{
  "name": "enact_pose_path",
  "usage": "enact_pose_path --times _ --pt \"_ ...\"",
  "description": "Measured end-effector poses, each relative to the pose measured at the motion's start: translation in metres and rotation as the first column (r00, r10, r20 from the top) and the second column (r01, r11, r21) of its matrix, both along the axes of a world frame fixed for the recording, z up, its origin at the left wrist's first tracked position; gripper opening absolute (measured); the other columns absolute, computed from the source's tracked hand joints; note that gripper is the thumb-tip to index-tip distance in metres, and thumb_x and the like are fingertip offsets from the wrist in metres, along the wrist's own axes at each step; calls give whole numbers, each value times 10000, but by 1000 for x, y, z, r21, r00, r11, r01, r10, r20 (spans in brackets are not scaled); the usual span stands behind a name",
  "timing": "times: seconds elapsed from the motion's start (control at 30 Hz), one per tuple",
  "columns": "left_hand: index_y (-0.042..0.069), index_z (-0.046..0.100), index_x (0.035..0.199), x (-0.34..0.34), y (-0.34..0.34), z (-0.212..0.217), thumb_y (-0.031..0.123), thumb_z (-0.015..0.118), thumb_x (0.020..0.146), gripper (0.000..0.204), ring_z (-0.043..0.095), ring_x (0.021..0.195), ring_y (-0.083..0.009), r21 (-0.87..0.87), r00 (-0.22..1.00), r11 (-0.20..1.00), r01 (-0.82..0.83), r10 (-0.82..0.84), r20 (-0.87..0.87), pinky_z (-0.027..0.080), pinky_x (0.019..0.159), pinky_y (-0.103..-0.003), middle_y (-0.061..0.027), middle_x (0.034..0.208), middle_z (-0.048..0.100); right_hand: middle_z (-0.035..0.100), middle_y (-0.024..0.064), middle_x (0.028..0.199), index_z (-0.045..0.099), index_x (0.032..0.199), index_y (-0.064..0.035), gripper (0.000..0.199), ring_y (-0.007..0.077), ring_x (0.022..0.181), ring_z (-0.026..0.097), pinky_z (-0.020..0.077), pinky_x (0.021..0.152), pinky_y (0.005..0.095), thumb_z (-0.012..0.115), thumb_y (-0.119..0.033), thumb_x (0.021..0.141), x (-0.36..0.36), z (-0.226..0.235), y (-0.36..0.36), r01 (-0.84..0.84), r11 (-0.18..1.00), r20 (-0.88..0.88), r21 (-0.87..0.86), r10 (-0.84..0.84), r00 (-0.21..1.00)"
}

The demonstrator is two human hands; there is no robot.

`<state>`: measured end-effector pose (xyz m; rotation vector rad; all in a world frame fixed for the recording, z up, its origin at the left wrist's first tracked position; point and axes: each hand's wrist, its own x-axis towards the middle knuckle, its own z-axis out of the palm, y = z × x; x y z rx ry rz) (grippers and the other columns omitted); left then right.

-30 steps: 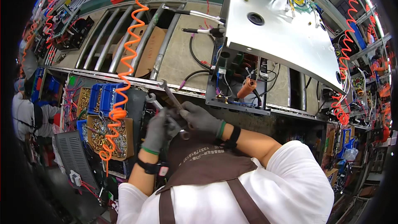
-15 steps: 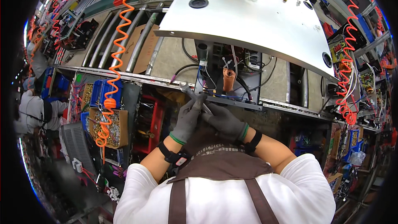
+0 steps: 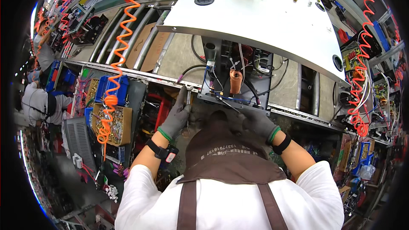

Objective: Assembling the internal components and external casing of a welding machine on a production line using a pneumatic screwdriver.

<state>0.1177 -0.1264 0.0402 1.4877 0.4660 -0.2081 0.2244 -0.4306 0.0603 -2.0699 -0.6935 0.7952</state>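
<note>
My left hand (image 3: 174,120), in a grey glove with a green cuff, is closed round a metal wrench (image 3: 188,98), its head pointing up beside the rail. In its grey glove, my right hand (image 3: 260,124) is closed on a slim metal tool (image 3: 230,104) whose exact kind I cannot make out. That tool's far end lies against the front edge of a dark metal frame (image 3: 251,107). Inside this frame stands a copper-coloured tubular part (image 3: 235,81) among black cables and thin wires. A large white metal panel (image 3: 255,17) overhangs the frame.
Orange coiled hoses (image 3: 121,51) hang at both sides. To the left are a blue bin (image 3: 111,90) and a cardboard box of small metal fittings (image 3: 111,123). Conveyor rollers (image 3: 102,44) run behind the rail. Another person (image 3: 38,102) is at the far left.
My hands have moved apart from being together at the frame's front. The left went left with the wrench; the right went right, the slim tool now reaching the frame edge.
</note>
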Motion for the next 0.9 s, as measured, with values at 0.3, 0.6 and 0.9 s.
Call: enact_pose_path --times 0.3,0.6,0.9 --pt "131 403 1468 47 41 2 291 514 992 515 613 1105 -372 626 875 672 396 -484 -34 478 933 -413 -243 1212 619 661 127 785 664 993 -130 181 349 761 659 507 653 470 601 -277 910 12 54 33 51 963 592 -265 121 797" --pt "129 543 1336 86 58 38 240 484 957 399 639 944 -411 697 651 352 625 -728 -216 498 826 -477 -228 1021 669 671 81 776 685 964 -165 135 293 716 672 514 612 434 606 -230 876 20 82 72 51 874 647 -483 317 694" --pt "80 627 1203 126 44 89 193 541 898 337 666 961 -382 767 387 -115 631 -811 -440 520 842 -463 -212 1013 693 665 70 765 664 920 -158 109 285 709 670 517 600 430 611 -197 834 29 67 71 63 877 661 -476 309 684"
